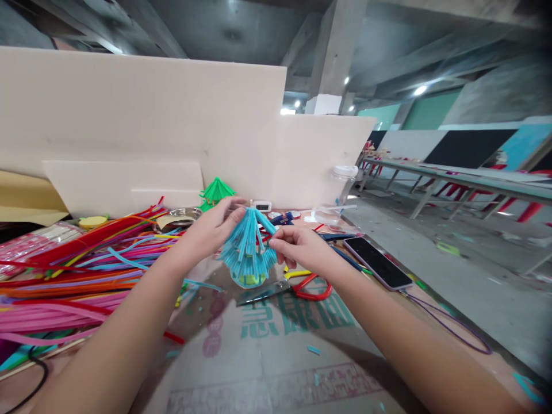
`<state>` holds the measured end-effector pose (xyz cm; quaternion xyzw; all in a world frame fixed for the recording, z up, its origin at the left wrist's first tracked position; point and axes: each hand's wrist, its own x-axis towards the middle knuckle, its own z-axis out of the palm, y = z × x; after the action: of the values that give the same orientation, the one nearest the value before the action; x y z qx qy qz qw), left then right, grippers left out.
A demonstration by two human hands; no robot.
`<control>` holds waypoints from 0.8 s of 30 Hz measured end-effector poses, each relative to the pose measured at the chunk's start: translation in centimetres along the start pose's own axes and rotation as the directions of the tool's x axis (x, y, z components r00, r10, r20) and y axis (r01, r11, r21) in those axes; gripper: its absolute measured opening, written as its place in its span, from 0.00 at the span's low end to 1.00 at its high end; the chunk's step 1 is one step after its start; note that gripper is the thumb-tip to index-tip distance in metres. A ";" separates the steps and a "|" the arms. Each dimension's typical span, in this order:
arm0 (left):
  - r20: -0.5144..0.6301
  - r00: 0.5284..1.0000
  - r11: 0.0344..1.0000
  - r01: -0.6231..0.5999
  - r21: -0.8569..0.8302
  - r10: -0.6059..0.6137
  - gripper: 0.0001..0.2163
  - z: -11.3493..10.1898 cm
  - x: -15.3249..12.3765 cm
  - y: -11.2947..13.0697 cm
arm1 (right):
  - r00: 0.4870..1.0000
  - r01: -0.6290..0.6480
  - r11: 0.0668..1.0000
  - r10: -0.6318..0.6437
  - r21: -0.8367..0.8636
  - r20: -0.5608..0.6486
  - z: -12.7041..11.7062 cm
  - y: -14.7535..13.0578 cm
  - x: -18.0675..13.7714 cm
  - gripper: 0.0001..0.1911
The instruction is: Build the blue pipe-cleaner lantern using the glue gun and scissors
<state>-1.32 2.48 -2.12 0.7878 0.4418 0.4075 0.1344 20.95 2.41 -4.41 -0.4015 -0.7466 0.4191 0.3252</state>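
Blue strips made up the tiered model (249, 253), which the head view showed upright between the two hands; whether it rested on the cardboard (276, 374) I could not tell. Reaching in from the lower left, the left arm slanted up to the model, and the left hand (226, 223) gripped it by its upper left side, thumb nearest the camera, other fingertips partly hidden behind. On the model's right, the right hand (297, 248) had its palm turned inward, thumb and forefinger pinching a blue strip (266, 222) that sloped from the top, remaining fingers curled beneath. Scissors (313, 287) lay just right of the model's base, and a phone (378, 264) farther right. Colourful stems (86, 310) spread left of the model; a green piece (217, 192) stood behind it.
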 end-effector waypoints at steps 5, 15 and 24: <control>-0.214 0.973 0.989 0.106 0.100 -0.083 0.17 -0.9 0.0 0.2 | 0.999 0.028 0.999 -0.027 0.018 -0.033 0.2 -0.2 0.0 0.12; -0.091 0.994 0.991 0.070 0.113 -0.060 0.12 -1.5 -0.4 1.6 | 1.000 -0.007 0.994 0.007 -0.110 -0.002 0.3 0.3 -0.1 0.15; -0.082 0.997 0.984 0.014 0.177 0.001 0.21 -0.4 -0.1 -0.5 | 0.958 -0.220 0.852 0.097 0.476 0.269 1.9 1.9 0.4 0.14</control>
<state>-1.96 2.58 -2.18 0.7778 0.4841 0.3981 0.0465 19.86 2.68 -6.91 -0.3115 -0.6093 0.6682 0.2918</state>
